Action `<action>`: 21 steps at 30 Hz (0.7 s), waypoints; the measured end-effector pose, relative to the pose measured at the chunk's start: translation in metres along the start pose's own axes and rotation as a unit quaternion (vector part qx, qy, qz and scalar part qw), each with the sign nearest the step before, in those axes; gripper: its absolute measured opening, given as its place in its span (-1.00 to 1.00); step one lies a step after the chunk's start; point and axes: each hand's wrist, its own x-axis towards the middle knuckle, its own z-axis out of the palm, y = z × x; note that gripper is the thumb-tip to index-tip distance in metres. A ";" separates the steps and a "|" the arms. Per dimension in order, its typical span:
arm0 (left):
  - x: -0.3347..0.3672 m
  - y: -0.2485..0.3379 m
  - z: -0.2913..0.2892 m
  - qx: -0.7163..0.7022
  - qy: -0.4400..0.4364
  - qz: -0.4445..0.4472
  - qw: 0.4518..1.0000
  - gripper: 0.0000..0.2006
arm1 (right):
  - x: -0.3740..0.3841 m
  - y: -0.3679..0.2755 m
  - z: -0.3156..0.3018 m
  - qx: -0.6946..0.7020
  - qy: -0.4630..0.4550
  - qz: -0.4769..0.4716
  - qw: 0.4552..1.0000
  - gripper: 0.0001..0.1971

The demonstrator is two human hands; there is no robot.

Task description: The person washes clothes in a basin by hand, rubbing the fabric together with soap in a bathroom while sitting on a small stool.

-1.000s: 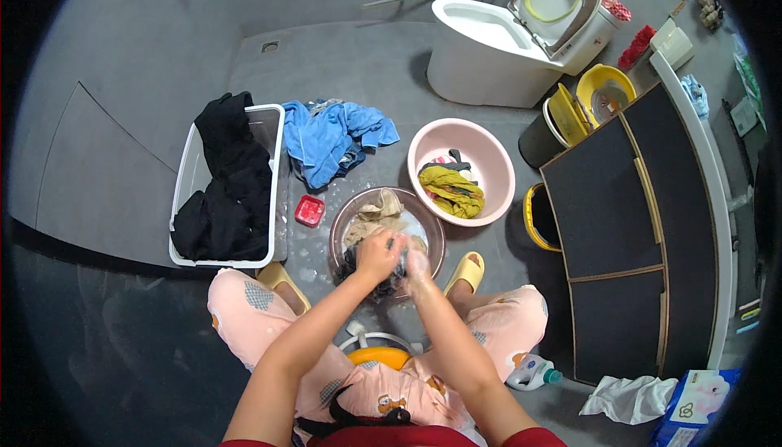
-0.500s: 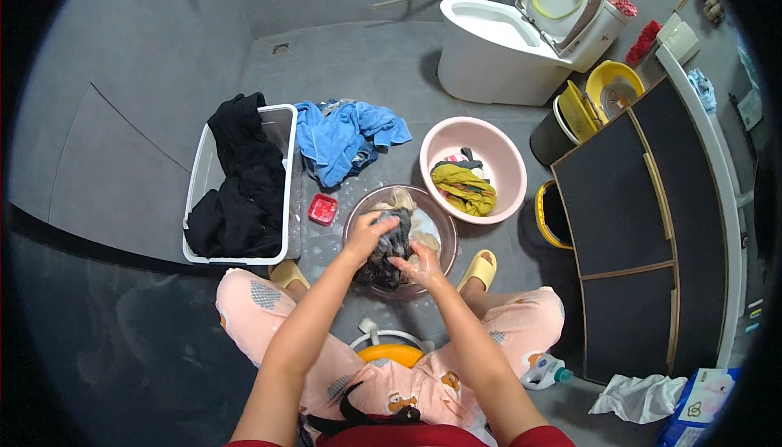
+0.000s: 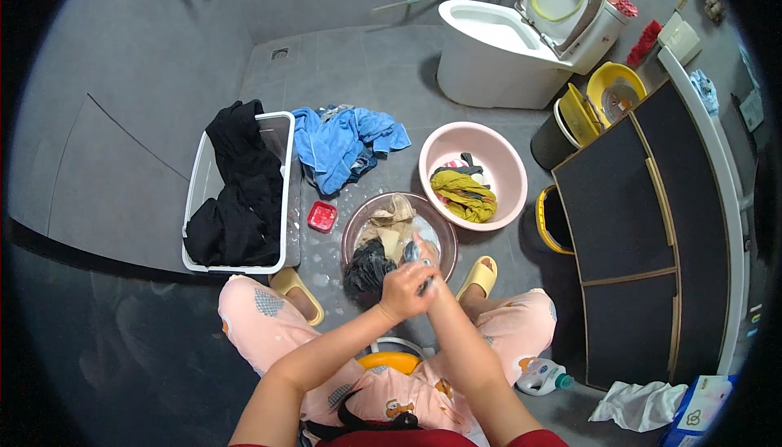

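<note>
A brown wash basin (image 3: 350,239) stands on the floor between my feet, with beige cloth (image 3: 395,217) and suds inside. Bunched near its left front rim is a wet black garment (image 3: 368,266). Over the basin's right front side my hands are pressed together. My left hand (image 3: 407,290) is closed around a dark, soapy part of this garment, against my right wrist. My right hand (image 3: 426,258) is closed too, with dark wet cloth showing beside its fingers; part of its grip is hidden. Left of the basin lies a small red soap dish (image 3: 322,216).
A white-rimmed tub (image 3: 291,194) of black clothes stands left, with blue clothes (image 3: 342,141) piled beside it. Behind right is a pink basin (image 3: 509,149) holding mustard cloth (image 3: 466,196). A toilet (image 3: 497,64), bins (image 3: 554,141) and a black cabinet (image 3: 619,227) line the right.
My hands have come together and shifted right and nearer me. The black garment, held up between them before, now lies mostly at the basin's left front, uncovering more beige cloth.
</note>
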 end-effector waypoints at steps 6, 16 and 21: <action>0.017 -0.058 -0.003 0.106 0.088 -0.095 0.986 -0.82 | -0.049 0.010 0.055 0.137 0.035 0.020 0.990 -0.64; 0.013 -0.086 -0.007 0.115 0.055 -0.146 0.981 -0.79 | -0.046 0.015 0.043 0.115 -0.005 0.023 0.993 -0.69; 0.016 -0.080 -0.018 0.111 -0.175 -0.320 0.924 -0.56 | -0.044 -0.012 0.026 0.030 -0.006 -0.037 0.999 -0.73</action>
